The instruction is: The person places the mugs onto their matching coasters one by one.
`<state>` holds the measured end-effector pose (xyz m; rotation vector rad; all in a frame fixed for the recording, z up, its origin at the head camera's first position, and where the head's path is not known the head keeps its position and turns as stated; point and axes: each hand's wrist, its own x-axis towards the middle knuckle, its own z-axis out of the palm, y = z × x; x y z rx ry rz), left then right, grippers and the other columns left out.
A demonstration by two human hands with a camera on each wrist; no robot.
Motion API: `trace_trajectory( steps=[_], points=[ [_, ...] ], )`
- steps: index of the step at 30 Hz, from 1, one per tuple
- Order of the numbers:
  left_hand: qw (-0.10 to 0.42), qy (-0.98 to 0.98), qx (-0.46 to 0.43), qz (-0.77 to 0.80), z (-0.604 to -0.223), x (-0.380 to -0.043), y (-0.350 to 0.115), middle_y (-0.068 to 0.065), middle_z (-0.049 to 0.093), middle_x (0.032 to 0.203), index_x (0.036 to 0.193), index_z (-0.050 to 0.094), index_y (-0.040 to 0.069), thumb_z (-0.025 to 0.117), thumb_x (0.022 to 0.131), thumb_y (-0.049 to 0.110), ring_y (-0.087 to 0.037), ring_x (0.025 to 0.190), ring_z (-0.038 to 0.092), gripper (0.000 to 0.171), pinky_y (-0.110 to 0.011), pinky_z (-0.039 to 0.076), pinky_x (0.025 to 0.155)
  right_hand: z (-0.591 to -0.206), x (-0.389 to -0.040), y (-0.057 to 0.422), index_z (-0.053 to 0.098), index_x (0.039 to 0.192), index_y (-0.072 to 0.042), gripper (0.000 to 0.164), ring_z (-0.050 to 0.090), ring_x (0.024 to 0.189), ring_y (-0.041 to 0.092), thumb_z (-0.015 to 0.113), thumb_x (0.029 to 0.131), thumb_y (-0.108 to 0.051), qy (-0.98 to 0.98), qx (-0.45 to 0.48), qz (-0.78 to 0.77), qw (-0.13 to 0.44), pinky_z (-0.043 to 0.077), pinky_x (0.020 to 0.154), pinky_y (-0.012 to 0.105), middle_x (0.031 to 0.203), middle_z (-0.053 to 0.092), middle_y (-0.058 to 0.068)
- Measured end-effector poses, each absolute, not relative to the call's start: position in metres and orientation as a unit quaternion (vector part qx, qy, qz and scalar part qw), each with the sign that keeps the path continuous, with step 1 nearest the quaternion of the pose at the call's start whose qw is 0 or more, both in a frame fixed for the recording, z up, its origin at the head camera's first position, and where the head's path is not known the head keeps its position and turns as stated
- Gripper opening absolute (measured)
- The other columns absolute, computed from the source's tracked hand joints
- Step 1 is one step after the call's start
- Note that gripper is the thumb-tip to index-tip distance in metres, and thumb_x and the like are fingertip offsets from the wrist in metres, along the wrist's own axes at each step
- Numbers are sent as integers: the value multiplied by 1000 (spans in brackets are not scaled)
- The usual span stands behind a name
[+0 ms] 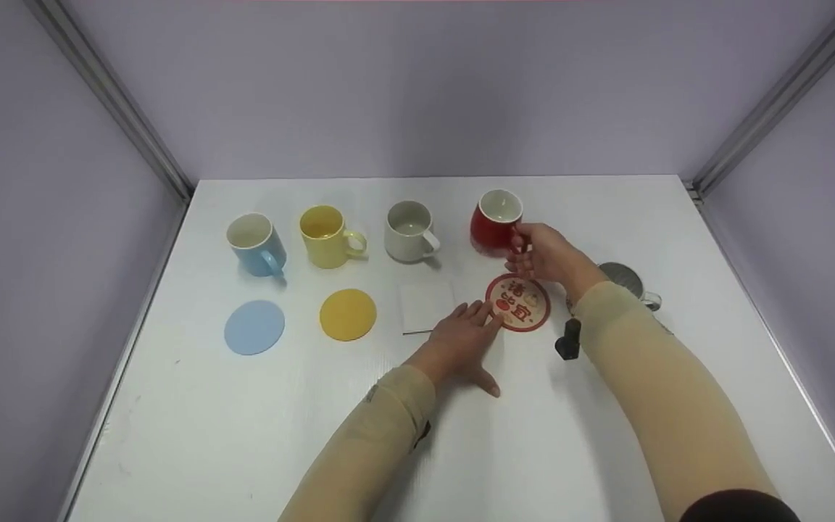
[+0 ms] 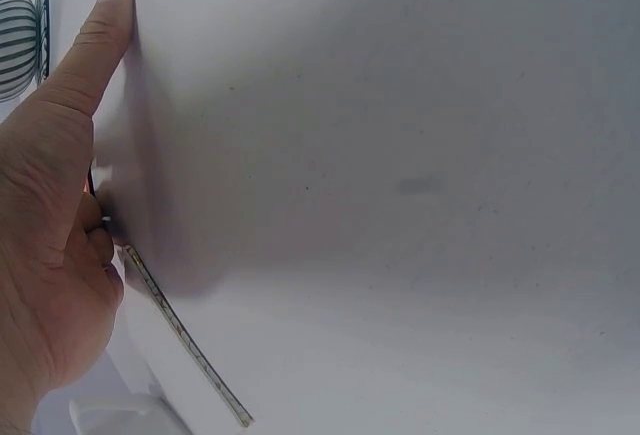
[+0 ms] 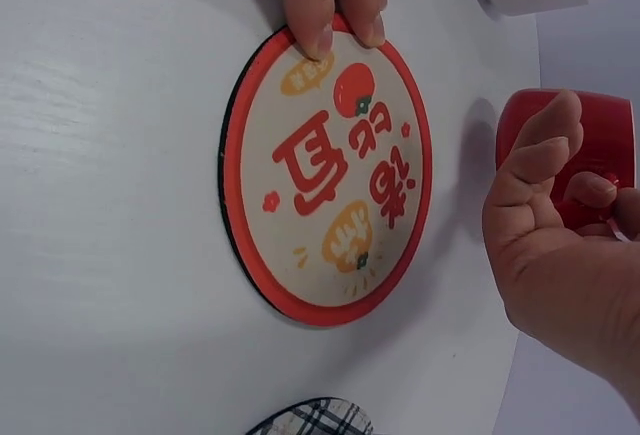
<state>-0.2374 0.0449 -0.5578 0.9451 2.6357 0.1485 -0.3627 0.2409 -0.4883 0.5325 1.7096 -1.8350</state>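
Five mugs, five coasters, two hands.

Through the head view I have my left forearm slanting in from below, and my left hand shows its back, fingers stretched forward, thumb splayed well apart from them. My right forearm reaches farther ahead, angled inward, and my right hand is curled in a grip, its lower fingers loosely bent.
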Motion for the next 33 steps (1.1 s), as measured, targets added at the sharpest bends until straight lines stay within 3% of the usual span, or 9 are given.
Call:
trace_trajectory(
  steps=[9,20,33],
  points=[
    [172,927,330,52,-559,-237,46,-11,14,177,170,24,16,80,69,82,-26,163,13,134,-38,10,130,-474,-361,255,48,94,-10,42,64,91,25,36,115,-44,678,182,-647,298,49,68,32,104,59,12],
    [181,926,327,57,-552,-236,45,-11,13,177,170,25,16,83,70,79,-26,163,12,132,-38,10,131,-455,-356,269,51,101,-6,44,70,89,27,36,114,-46,749,114,-565,327,58,72,35,101,65,15],
    [188,924,327,67,-556,-238,46,-10,10,177,171,22,17,84,70,78,-26,163,10,133,-39,9,130,-449,-342,281,49,98,-7,44,71,87,29,39,113,-46,749,85,-548,362,55,66,31,94,64,13]
  ],
)
